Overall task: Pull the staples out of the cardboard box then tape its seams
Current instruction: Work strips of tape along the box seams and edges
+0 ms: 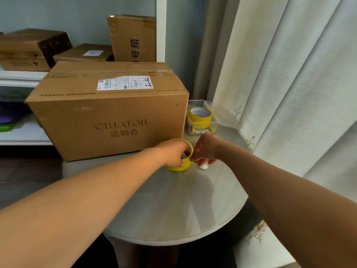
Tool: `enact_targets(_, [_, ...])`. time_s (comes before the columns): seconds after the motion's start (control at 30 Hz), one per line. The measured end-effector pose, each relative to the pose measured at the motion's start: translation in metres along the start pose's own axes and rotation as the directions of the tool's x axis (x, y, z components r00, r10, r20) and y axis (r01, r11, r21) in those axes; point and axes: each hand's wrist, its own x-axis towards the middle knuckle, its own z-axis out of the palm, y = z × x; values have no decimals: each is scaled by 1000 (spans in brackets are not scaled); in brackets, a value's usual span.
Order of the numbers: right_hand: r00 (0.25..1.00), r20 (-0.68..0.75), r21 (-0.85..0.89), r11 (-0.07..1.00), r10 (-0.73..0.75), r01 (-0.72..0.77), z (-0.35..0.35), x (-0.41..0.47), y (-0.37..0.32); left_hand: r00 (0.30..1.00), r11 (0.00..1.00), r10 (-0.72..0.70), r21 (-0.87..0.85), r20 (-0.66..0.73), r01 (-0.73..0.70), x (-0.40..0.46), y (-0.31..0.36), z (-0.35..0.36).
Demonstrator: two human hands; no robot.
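The cardboard box (108, 113) was plain brown, printed with darker brown lettering on its front and carrying a white label (124, 83) with black bars and text on top. The tape roll (182, 163) between the hands was bright yellow with a greyish inner core. A second yellow roll (200, 114) with a white core sat in a clear container (201, 118). The round surface (173, 206) was pale grey. The curtain (289, 74) was off-white with small gold embroidery. The boxes on the white shelf (23, 74) were brown
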Motion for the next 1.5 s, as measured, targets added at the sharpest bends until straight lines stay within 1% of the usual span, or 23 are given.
enact_targets(0.1, [999,-3,-43,998,-41,41,-4,-4,-2,999,999,-31,21,-7,32,1,-6,1])
enact_targets(0.23, [997,17,-116,991,-72,73,-7,-4,-8,999,999,-35,36,20,34,4,-5,-3])
enact_targets(0.4, [990,-47,-105,986,-136,130,-6,-6,-2,999,998,2,55,54,-5,0,-6,-6])
enact_targets(0.47, [991,-29,-23,991,-130,130,-7,-6,0,995,1000,8,-5,95,-7,-3,-13,-10])
enact_targets(0.57, [992,33,144,983,-120,114,-16,-13,-9,984,987,50,-160,170,-23,-12,-25,-25])
enact_targets(0.63, [989,73,207,972,-130,112,-20,-19,-16,972,976,70,-217,223,-20,-19,-28,-35])
enact_targets(0.7, [986,103,276,956,-129,96,-20,-23,-20,968,963,77,-271,240,-9,-24,-26,-39])
enact_targets(0.8, [990,87,379,923,-111,70,-19,-28,-20,984,924,55,-383,170,15,-31,-24,-34])
enact_targets(0.9, [993,72,369,928,-96,63,-20,-32,-16,989,915,47,-404,138,13,-33,-23,-24])
enact_targets(0.93, [993,70,365,929,-96,64,-19,-31,-14,989,923,47,-385,140,11,-32,-22,-23])
enact_targets(1.0, [993,61,381,922,-97,67,-17,-31,-11,991,967,25,-256,135,10,-30,-18,-27])
enact_targets(1.03, [994,66,409,911,-92,57,-16,-30,-9,995,984,11,-180,103,8,-28,-16,-31])
enact_targets(1.07, [994,78,447,893,-83,40,-16,-29,-10,999,991,6,-130,42,0,-28,-15,-35])
enact_targets(1.1, [994,94,495,869,-60,6,-15,-28,-10,999,993,4,-117,-39,-9,-28,-13,-38])
enact_targets(1.13, [994,108,545,838,-32,-33,-14,-27,-11,992,990,0,-138,-125,-18,-30,-12,-42])
enact_targets(1.17, [993,122,589,805,-1,-71,-14,-26,-14,983,980,1,-197,-184,-38,-30,-11,-44])
enact_targets(1.2, [991,131,621,777,25,-102,-14,-25,-15,980,954,2,-292,-199,-62,-30,-10,-45])
enact_targets(1.23, [989,140,641,758,43,-123,-13,-24,-16,985,919,7,-387,-174,-75,-31,-9,-44])
enact_targets(1.27, [988,145,650,747,55,-137,-13,-22,-17,990,894,16,-441,-137,-76,-32,-7,-44])
enact_targets(1.3, [987,150,651,745,61,-145,-12,-21,-18,993,897,20,-437,-118,-70,-32,-7,-42])
enact_targets(1.33, [986,154,652,744,60,-147,-12,-20,-19,992,916,18,-396,-127,-67,-32,-7,-41])
enact_targets(1.4, [987,154,660,739,47,-138,-11,-18,-19,979,953,-11,-299,-203,-52,-31,-10,-37])
enact_targets(1.5, [987,160,670,731,21,-124,-11,-17,-17,939,966,-54,-255,-339,-37,-29,-10,-35])
